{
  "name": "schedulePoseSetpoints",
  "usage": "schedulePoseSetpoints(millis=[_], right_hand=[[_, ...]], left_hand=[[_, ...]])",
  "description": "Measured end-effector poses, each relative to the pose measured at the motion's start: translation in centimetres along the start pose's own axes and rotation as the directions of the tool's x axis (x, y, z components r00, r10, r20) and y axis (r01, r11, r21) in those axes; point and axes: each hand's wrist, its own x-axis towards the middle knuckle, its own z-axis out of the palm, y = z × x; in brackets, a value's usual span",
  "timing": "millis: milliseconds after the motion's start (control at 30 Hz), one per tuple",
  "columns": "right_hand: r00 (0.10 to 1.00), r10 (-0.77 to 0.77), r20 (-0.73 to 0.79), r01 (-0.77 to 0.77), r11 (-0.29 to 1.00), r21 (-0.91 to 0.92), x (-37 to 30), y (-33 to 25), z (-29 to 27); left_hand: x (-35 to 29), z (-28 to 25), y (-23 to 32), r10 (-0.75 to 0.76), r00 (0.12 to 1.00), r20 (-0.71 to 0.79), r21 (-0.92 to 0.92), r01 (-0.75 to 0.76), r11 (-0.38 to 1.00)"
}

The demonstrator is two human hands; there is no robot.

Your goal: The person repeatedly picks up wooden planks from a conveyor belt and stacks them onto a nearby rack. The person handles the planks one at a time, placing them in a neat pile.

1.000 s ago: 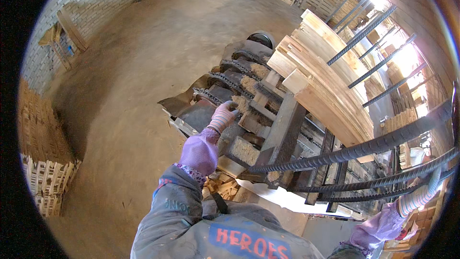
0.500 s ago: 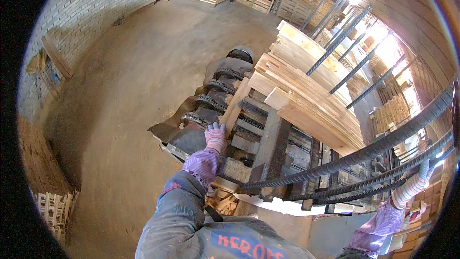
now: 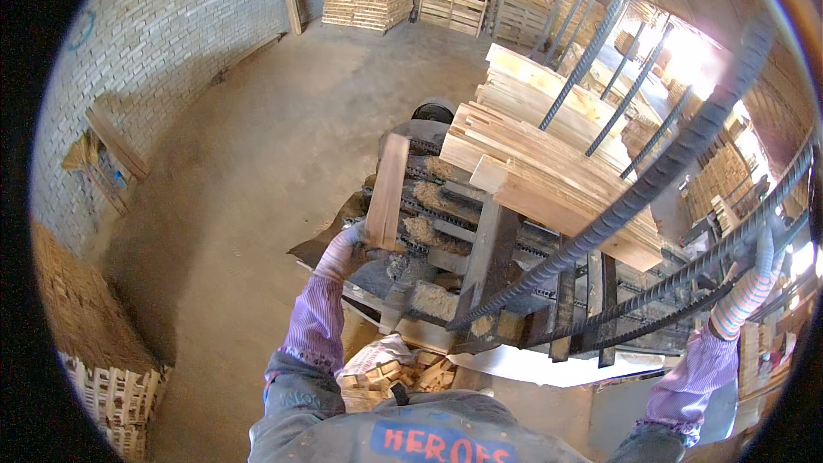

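My left hand [image 3: 341, 249], in a striped knit glove, is closed round the near end of a short wooden board [image 3: 388, 193]. The board stands out tilted over the left side of a dark chain conveyor [image 3: 437, 244]. My right hand [image 3: 753, 291], in a matching glove, is raised at the far right beside long ribbed steel bars [image 3: 669, 313]. Its fingers are partly hidden there, so whether it grips a bar is unclear. Between my hands, a stack of pale boards [image 3: 549, 180] lies across the conveyor.
Wood offcuts [image 3: 399, 373] fill a white sack below the conveyor. Upright ribbed bars [image 3: 647, 86] rise beyond the boards. Pallet stacks [image 3: 367, 9] stand at the back, a brick wall [image 3: 189, 43] runs along the left, and another thick ribbed bar [image 3: 634, 197] slants across the right.
My left hand has taken hold of the short board and lifted it leftward off the conveyor. One thick ribbed bar now slants higher at the right. My right hand remains beside the bars.
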Motion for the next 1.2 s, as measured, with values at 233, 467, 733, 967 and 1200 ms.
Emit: schedulePoseSetpoints(millis=[233,467,733,967,1200], right_hand=[[0.996,0.008,0.090,-0.019,0.992,0.123,0.2,1.0,-0.6],[0.915,0.189,0.357,-0.386,0.669,0.635,-2.4,0.9,0.9],[0.603,0.293,0.742,-0.666,0.697,0.266,-12.9,14.8,-1.8],[0.506,0.336,0.795,0.288,0.802,-0.523,-14.1,13.9,-1.5],[0.719,0.220,0.659,0.126,0.891,-0.435,-13.6,20.0,-1.6]], left_hand=[[-5.2,5.6,4.1,0.294,0.955,-0.035,0.394,-0.257,0.883],[-6.9,16.8,8.7,0.258,0.945,0.204,0.722,-0.323,0.612],[-0.6,25.5,5.8,0.092,0.870,0.484,0.858,-0.493,0.143],[3.0,28.2,2.1,0.152,0.844,0.514,0.843,-0.530,0.091],[8.5,26.0,-0.2,0.370,0.877,0.307,0.691,-0.473,0.546]])
